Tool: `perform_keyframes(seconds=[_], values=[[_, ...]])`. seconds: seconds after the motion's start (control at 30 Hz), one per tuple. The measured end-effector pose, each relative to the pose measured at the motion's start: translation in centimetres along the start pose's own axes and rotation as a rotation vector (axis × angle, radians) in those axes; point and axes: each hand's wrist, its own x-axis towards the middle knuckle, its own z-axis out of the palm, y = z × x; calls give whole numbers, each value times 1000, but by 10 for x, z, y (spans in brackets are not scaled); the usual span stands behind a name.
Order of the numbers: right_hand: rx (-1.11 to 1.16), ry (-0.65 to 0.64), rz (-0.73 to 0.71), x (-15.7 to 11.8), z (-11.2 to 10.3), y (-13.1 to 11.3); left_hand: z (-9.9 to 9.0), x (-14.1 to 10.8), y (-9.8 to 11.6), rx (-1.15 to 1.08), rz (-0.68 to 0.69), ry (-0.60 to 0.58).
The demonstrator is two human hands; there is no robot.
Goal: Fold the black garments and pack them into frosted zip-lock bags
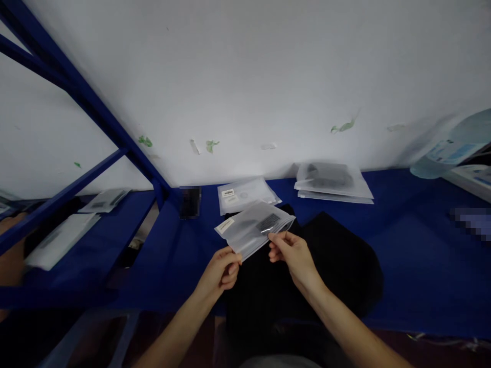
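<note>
The left hand (224,270) has its grip closed on one corner of a cloudy bag (247,227), thumb on top. The right hand (289,250) pinches the same bag farther along its near edge, which looks like the zip side. So the bag is up between the two hands, tilted, with a white sticker (224,225) at its far left end. The step in hand seems to be working on that edge. I think the next move calls for a soft, steady pinch, with the left grip keeping the bag from slipping.

Below the hands and off to their right is a black cloth (341,255), all bunched up. Just past the held bag, a flat bag (247,191) lies on the blue desk (414,245). Farther off to the right of the hands is a small pile of bags (330,179), and past that a big bottle (448,151). To the left are blue bars (95,115), and more bags (65,240) beyond them. Behind it all, the white wall (245,76) has green bits on it.
</note>
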Motion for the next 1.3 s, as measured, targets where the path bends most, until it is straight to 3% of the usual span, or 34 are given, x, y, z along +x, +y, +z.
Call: perform_keyframes(seconds=[0.77, 1.3], values=[[50, 114, 17, 11, -33, -13, -15, -9, -5, -96, -36, -74], [85, 163, 40, 12, -38, -15, -14, -14, -3, -103, -52, -45]])
